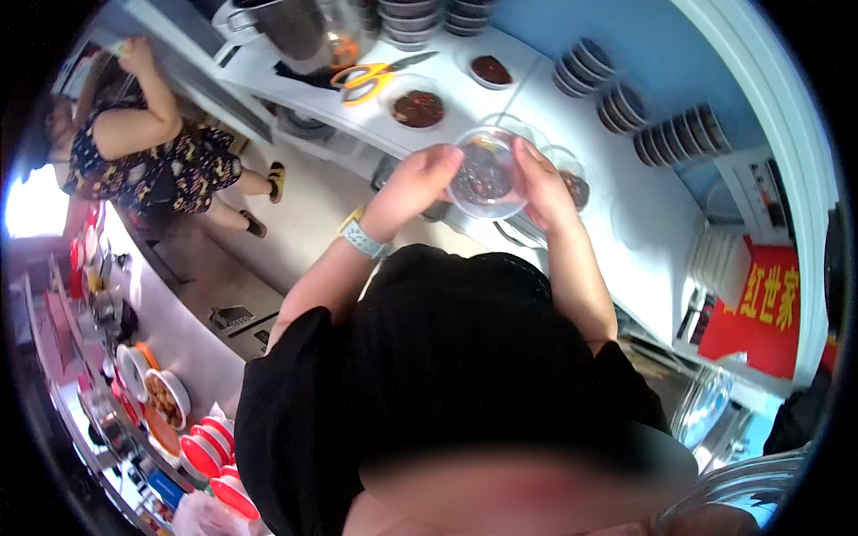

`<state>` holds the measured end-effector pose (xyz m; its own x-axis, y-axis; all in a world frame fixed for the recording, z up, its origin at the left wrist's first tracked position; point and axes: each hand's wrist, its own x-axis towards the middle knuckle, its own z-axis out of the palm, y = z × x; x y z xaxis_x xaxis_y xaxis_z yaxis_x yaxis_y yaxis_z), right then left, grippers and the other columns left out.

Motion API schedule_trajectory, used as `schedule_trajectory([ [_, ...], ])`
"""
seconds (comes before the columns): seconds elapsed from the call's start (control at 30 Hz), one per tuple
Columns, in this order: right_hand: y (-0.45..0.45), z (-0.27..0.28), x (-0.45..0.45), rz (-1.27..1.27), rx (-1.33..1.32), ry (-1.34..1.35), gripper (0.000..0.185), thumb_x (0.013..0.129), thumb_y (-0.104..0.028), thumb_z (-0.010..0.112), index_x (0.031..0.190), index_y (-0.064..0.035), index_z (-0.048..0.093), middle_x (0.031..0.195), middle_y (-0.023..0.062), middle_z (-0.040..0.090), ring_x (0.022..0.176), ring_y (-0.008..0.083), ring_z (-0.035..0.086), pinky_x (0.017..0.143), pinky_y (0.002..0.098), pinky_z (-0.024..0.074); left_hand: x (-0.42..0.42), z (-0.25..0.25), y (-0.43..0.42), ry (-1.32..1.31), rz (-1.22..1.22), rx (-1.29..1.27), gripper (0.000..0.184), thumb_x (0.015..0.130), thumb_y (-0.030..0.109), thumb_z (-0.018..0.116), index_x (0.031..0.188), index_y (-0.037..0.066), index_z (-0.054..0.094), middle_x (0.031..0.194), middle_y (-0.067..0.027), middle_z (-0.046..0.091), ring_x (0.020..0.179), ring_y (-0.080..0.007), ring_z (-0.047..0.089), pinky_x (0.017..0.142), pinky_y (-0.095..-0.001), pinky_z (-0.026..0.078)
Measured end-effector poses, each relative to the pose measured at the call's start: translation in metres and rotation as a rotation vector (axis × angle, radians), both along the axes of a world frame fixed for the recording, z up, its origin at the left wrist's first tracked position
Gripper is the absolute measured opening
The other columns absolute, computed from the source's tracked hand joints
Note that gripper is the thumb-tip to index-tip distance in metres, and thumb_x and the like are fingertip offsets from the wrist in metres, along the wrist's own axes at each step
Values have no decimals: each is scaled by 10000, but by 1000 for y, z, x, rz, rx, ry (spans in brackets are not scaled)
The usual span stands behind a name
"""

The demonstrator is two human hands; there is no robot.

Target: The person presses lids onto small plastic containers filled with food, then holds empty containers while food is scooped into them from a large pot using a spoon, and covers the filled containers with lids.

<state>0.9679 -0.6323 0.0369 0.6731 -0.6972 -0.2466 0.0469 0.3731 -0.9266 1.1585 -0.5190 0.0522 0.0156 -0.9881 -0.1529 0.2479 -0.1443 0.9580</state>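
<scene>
A clear round plastic container (485, 179), with dark contents showing through it, is held up between my two hands. My left hand (418, 186) is closed on its left side, thumb at the rim; a pale watch band circles that wrist. On the opposite side my right hand (542, 186) grips the rim, its fingers partly hidden. Just beyond, a bowl of dark red-brown food (417, 109) sits on the white counter (590, 259). Farther back is a smaller bowl of dark sauce (491, 71). Another clear container (575, 189) with dark contents is partly covered by my right hand.
Yellow-handled scissors (362, 82) lie near a large metal pot (290, 36). Stacks of dark bowls (684, 136) line the wall. A red sign (755, 308) hangs at the right. Another person (147, 156) stands at the left, near a counter with red-lidded tubs (204, 454).
</scene>
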Motion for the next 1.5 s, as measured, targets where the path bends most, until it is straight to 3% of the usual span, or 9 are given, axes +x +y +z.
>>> schedule_trajectory([
  [0.17,1,-23,-10,-323,-151,-95,505,1005,-384,418,1355,-21,431,1273,121,533,1081,192,565,837,309,514,-55,-28,-8,79,70,-155,422,997,315,483,1275,-2,469,1142,-70,590,993,-126,596,843,-266,522],
  [0.27,6,-8,-32,-257,235,-278,486,1011,-381,392,1321,-7,417,1295,233,490,1210,329,490,1003,441,420,-39,-29,-16,30,-108,-88,435,1004,289,468,1326,0,426,1189,-90,576,1068,-159,586,895,-293,518],
  [0.7,9,-18,-116,-598,-112,-239,476,1009,-371,400,1350,-39,436,1324,160,482,1187,273,487,991,373,416,-102,-28,-35,196,-133,-10,526,981,247,530,1396,57,269,1220,-84,498,1107,-160,524,915,-345,501],
  [0.83,-43,-57,-184,-753,-783,874,513,982,-381,457,1335,-10,448,1196,182,560,964,240,582,818,364,486,-110,-36,-61,202,-70,76,501,980,307,525,1332,27,304,1169,-119,496,991,-174,573,884,-345,532],
  [1.03,-29,-43,-180,-692,-232,526,457,994,-376,430,1278,-31,525,1143,133,597,859,198,614,742,315,519,-154,-37,-112,-179,-107,-123,507,945,357,562,1262,-23,450,1142,-207,539,991,-286,624,853,-363,548],
  [1.1,-23,-42,-181,-702,-225,597,467,990,-371,447,1294,-22,511,1163,136,592,865,189,610,747,309,516,-154,-37,-116,-1094,42,-438,489,920,351,585,1236,-14,508,1083,-225,578,957,-344,630,793,-395,537],
  [1.3,-56,-65,-262,-684,-832,970,548,917,-425,535,1333,-70,493,1351,255,471,1193,370,516,984,425,424,-140,-36,-89,-1033,137,-536,339,894,292,598,1127,45,607,1064,-168,596,895,-325,630,716,-390,530],
  [1.37,-55,-61,-274,-597,-982,1740,715,846,-543,582,1409,-139,407,1413,248,406,1307,375,404,1036,436,382,-130,-11,-68,-821,160,-616,244,886,168,597,1101,61,636,1031,-132,595,833,-280,615,709,-347,507],
  [1.5,-63,-69,-304,-368,-820,1464,923,763,-650,610,1446,-94,333,1400,283,396,1312,442,354,1063,500,333,-84,109,10,-858,323,-998,223,852,38,564,979,156,705,1039,-68,584,837,-219,574,715,-358,464],
])
